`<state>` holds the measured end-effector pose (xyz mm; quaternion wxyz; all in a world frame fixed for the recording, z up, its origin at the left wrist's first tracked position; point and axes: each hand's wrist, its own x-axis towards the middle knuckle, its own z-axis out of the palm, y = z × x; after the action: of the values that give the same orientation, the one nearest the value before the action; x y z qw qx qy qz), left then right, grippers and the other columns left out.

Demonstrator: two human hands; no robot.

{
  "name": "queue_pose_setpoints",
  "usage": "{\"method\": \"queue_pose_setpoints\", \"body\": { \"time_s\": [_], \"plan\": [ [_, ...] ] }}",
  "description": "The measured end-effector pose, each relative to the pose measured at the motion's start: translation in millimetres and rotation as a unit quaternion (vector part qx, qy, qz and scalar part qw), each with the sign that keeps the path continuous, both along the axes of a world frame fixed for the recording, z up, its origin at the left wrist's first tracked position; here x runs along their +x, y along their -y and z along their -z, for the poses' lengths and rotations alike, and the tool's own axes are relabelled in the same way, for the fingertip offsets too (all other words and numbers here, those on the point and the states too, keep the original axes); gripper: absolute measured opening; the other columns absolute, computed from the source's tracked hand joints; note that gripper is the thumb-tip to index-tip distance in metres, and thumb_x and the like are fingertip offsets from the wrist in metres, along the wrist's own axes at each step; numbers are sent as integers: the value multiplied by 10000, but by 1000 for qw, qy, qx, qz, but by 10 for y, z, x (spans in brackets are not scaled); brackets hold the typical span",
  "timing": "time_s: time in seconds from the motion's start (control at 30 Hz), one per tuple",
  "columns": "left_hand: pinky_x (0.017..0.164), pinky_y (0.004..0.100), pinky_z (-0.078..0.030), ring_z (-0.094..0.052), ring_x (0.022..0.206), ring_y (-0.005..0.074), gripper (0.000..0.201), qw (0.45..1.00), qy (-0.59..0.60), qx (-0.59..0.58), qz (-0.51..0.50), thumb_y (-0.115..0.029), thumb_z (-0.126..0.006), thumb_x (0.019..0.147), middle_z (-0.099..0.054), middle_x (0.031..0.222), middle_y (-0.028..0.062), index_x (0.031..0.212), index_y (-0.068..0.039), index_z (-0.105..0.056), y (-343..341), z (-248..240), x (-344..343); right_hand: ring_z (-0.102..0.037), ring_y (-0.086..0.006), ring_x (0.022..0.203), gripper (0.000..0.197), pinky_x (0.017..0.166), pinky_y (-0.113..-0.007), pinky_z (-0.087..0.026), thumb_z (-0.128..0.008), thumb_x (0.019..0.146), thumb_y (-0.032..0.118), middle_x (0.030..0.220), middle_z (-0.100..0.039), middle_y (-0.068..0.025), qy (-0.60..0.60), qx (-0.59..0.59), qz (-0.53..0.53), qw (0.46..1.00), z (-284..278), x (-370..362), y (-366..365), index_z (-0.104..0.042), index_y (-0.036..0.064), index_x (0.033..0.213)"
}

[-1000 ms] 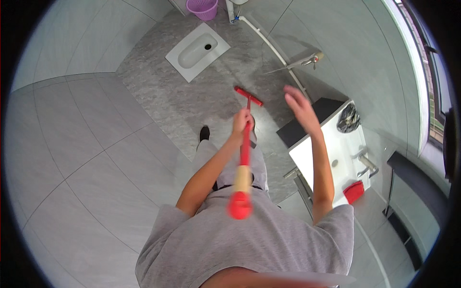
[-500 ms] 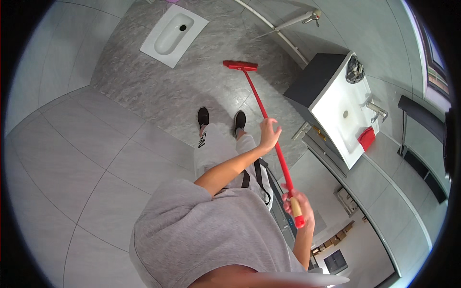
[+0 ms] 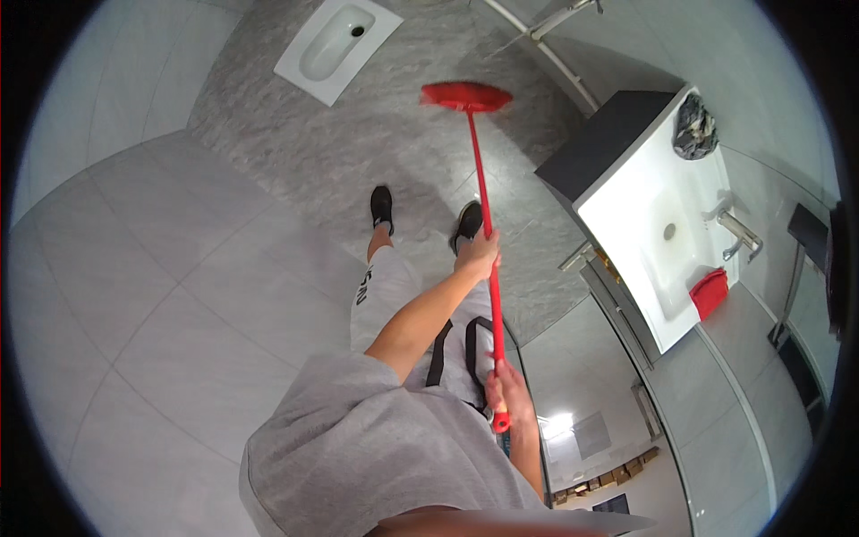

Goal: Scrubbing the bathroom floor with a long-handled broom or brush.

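In the head view, the left hand (image 3: 479, 256) is wrapped round the middle of the red broom (image 3: 495, 295), the right hand (image 3: 511, 394) round its near end. The bristle head (image 3: 466, 97) is at the far end, right of the white squat toilet (image 3: 329, 64) and left of the washbasin (image 3: 660, 210).

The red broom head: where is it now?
In the head view, the red broom head is at upper centre, between the white squat toilet, left, and dark cabinet, right.

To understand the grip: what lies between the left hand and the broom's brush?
In the head view, the red handle runs from the left hand to the brush, over grey floor, beside the right shoe.
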<state>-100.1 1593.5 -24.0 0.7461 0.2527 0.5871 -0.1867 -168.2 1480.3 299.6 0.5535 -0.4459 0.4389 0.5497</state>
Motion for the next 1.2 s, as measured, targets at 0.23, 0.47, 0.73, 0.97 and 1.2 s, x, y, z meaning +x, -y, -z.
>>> {"method": "queue_pose_setpoints", "body": {
  "time_s": [0.23,0.47,0.73,0.97,1.2],
  "plan": [
    [368,249,-339,-394,445,103,167,999,9,43,-14,-290,-521,982,-430,656,13,1029,-157,-430,147,52,659,-397,-68,390,358,337,-221,-309,-456,1017,279,618,-445,6,3,45,18,999,237,629,473,-471,65,1304],
    [379,253,-348,-397,463,104,170,999,-26,7,-23,-264,-530,978,-442,688,17,1122,-198,-466,846,-342,200,-402,-80,384,356,340,-228,-313,-466,1012,271,617,-444,12,-15,17,-21,1000,-260,434,1005,-476,77,1311],
    [337,280,-342,-405,424,127,177,998,11,53,-26,-288,-541,966,-438,627,27,996,-135,-458,-48,294,562,-393,-80,397,335,354,-216,-317,-460,1015,276,660,-472,-2,47,37,-1,998,301,467,191,-496,56,1265],
    [332,304,-356,-427,424,155,237,999,-43,12,-12,-255,-545,963,-439,646,43,1163,-167,-451,527,-296,15,-399,-67,416,352,355,-215,-321,-448,1020,268,655,-464,-2,9,8,21,1000,-384,53,462,-473,53,1298],
    [304,330,-341,-436,389,169,159,999,17,42,-7,-220,-542,949,-454,622,56,1030,-106,-464,168,234,87,-386,-73,406,355,345,-220,-310,-448,1017,295,639,-452,1,45,-18,-17,999,98,-1,5,-501,40,1258]
  ]
}}
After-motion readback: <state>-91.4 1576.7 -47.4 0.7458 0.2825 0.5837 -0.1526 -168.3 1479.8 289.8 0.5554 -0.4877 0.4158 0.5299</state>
